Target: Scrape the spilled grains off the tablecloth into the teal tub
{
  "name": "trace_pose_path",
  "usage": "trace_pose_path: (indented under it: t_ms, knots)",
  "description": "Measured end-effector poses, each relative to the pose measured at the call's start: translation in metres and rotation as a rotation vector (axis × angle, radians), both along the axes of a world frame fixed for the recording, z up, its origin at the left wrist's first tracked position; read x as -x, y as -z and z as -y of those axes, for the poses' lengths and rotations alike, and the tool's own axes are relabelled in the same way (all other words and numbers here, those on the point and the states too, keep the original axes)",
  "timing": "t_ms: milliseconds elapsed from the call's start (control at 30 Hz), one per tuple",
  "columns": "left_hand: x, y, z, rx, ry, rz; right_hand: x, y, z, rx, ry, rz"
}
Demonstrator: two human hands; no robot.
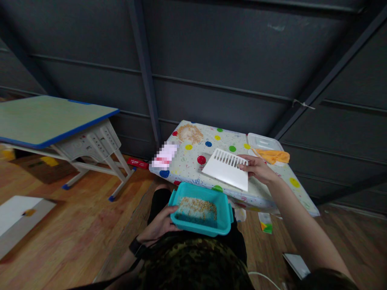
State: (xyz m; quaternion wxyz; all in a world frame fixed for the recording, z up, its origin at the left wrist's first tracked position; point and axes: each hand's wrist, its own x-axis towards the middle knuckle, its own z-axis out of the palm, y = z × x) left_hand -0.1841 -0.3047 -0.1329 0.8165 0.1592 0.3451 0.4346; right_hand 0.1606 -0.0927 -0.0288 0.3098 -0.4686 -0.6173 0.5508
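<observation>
My left hand (pixel 161 222) grips the left end of a teal plastic tub (pixel 224 230), its thumb over the rim. Yellowish beans or kernels mixed with white grains (pixel 198 209) lie in the tub, which sits at my lap by the table's front edge. In my right hand (pixel 256 169) is a thin white plastic panel (pixel 225 173) with a row of slots along its far side. My thumb presses on its upper face at the right end. The panel is tilted just over the table, and I cannot tell whether its edge touches the cloth.
A pile of kernels and white grains (pixel 190 134) lies at the back left of the dotted tablecloth (pixel 223 141). An orange cloth (pixel 273 155) and a clear lid (pixel 263 141) are at the right. A blurred-out pinkish item (pixel 165 156) is at front left. A desk (pixel 60 119) stands further left.
</observation>
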Motion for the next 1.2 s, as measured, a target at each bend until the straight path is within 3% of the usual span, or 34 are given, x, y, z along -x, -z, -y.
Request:
trace_pose_path:
  t_ms: [133, 267, 533, 733, 967, 1200]
  knots:
    - [0.002, -0.001, 0.0, 0.003, 0.005, -0.005, 0.011, 0.007, -0.025, 0.022, 0.174, -0.088]
    - [0.005, -0.002, -0.001, 0.005, 0.017, -0.036, 0.025, 0.015, -0.037, 0.027, 0.216, -0.039]
    - [0.008, 0.003, -0.001, -0.043, -0.009, -0.06, 0.021, 0.017, -0.022, 0.049, -0.072, 0.08]
    - [0.008, 0.002, -0.001, -0.038, -0.022, -0.057, 0.02, 0.009, 0.003, 0.043, -0.129, 0.118]
    - [0.007, 0.0, -0.001, -0.029, -0.008, -0.064, 0.022, -0.006, 0.019, -0.03, -0.304, 0.168]
    - [0.008, -0.002, 0.0, -0.047, -0.013, -0.113, 0.026, -0.02, 0.026, -0.146, -0.295, 0.16]
